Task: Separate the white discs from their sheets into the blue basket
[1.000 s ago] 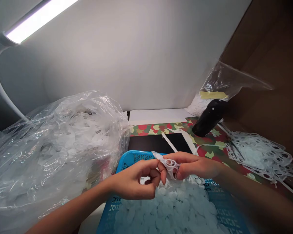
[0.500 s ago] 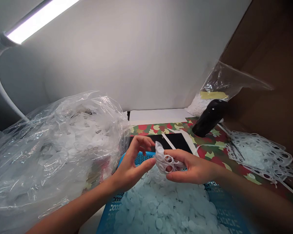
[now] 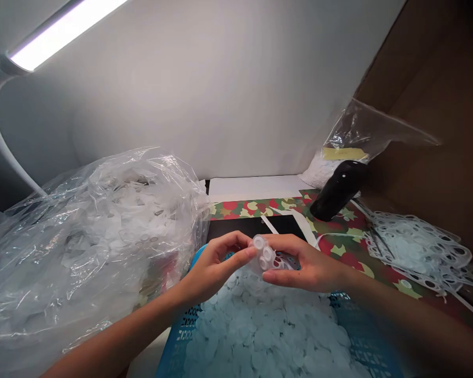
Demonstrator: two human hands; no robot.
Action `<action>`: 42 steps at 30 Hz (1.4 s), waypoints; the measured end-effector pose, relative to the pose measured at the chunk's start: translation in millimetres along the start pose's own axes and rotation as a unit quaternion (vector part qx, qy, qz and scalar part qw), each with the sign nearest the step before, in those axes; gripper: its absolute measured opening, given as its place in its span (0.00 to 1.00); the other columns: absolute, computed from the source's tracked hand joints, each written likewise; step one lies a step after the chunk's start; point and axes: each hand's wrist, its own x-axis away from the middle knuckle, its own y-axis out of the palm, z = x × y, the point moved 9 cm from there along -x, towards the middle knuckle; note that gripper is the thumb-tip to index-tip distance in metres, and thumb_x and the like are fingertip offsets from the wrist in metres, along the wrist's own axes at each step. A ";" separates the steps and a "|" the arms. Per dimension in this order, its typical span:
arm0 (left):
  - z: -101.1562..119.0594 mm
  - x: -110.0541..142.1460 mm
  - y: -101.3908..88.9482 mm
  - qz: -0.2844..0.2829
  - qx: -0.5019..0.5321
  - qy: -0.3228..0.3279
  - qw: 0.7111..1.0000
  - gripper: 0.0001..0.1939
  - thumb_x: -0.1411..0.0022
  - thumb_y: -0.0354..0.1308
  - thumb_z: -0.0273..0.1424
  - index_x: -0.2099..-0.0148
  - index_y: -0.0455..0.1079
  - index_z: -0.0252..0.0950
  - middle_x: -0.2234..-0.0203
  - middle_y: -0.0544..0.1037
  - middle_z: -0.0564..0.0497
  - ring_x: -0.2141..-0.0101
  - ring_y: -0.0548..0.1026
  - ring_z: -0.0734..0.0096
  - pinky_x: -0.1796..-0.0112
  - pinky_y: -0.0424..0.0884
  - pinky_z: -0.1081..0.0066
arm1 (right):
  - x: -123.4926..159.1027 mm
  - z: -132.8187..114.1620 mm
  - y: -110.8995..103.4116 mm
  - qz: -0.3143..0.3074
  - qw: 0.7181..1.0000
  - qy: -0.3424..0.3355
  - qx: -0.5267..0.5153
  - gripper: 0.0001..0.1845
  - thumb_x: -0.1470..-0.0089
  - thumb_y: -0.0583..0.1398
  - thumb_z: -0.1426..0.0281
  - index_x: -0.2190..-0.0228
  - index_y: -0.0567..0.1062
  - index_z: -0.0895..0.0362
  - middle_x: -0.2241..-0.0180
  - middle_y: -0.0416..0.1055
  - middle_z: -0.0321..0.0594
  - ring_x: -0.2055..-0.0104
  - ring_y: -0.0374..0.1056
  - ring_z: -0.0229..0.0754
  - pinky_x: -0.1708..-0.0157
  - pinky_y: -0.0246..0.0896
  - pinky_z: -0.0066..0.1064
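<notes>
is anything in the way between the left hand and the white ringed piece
Nothing visible: the left hand is up against the edge of the white ringed piece, which the right hand holds.

Left hand [image 3: 215, 266] closer, fingertips [image 3: 250, 253] now at white cluster [image 3: 265, 256]

In front, the basket [image 3: 187, 325] holds a heap of discs [image 3: 268, 325], and above it a small bunch of pieces [image 3: 262, 252] sits between the left hand [image 3: 213, 265] and the right hand [image 3: 307, 262]. A large bag [image 3: 102, 236] lies to the left, before the lamp [image 3: 16, 168]; behind the basket is a flat panel [image 3: 236, 226] with a strip [image 3: 269, 224] across it. Rightward on the counter [image 3: 341, 239] are a bottle-like object [image 3: 337, 191], probably just before a smaller bag [image 3: 317, 170], and, farther right, a pile of perforated sheets [image 3: 418, 247].
</notes>
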 end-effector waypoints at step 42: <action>-12.8 -0.3 12.1 -0.102 0.260 -0.078 0.957 0.13 0.47 0.61 0.36 0.69 0.62 0.35 0.80 0.60 0.58 0.82 0.51 0.82 0.80 0.48 0.76 | 4.7 -2.9 3.8 -0.012 0.993 0.010 -0.119 0.09 0.41 0.56 0.68 0.72 0.67 0.58 0.78 0.53 0.30 0.78 0.48 0.30 0.80 0.43 0.23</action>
